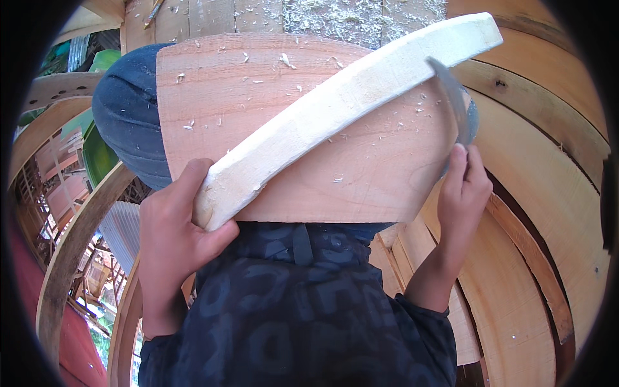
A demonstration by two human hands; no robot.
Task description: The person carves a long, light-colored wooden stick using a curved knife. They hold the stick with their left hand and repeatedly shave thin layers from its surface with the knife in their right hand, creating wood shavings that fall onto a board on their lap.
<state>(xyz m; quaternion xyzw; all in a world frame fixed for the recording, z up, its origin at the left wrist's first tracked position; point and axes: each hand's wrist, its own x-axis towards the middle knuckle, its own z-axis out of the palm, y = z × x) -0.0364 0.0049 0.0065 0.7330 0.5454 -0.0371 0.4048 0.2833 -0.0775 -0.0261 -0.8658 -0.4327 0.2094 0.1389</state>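
A pale curved strip of wood (342,103) lies slanted across a wide reddish board (361,174) that rests on my lap. My left hand (174,226) grips the strip's lower left end, thumb along its side. My right hand (463,193) holds the handle of a curved metal blade (459,103) whose tip meets the strip near its upper right end. Wood shavings are scattered over the board. My knee in dark blue cloth (126,116) shows left of the board.
Curved wooden planks (548,193) stacked on edge fill the right side. More bent wooden ribs (71,245) arc along the left, with roofs and greenery far below them. Planks covered in shavings (335,16) lie beyond the board.
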